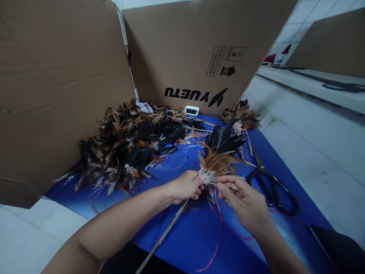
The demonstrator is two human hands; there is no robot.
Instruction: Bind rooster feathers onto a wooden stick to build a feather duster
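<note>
My left hand (185, 187) is closed around a thin stick (164, 235) and the pale base of a bundle of brown feathers (218, 161). The stick slants from beneath this hand toward the bottom edge. From the right, my right hand (245, 199) pinches at the white quill ends of the same bundle, thumb and forefinger together. Red string (219, 213) hangs from between the hands and trails over the blue table (182, 243). Black feathers (224, 137) lie just beyond the brown ones. My fingers partly hide the binding point.
A large heap of brown and black feathers (128, 148) covers the left of the table. Black-handled scissors (273, 190) lie right of my right hand. Cardboard panels (182, 49) stand behind and left, with a small white digital display (191, 110) at their foot. Another feather bunch (245, 114) sits back right.
</note>
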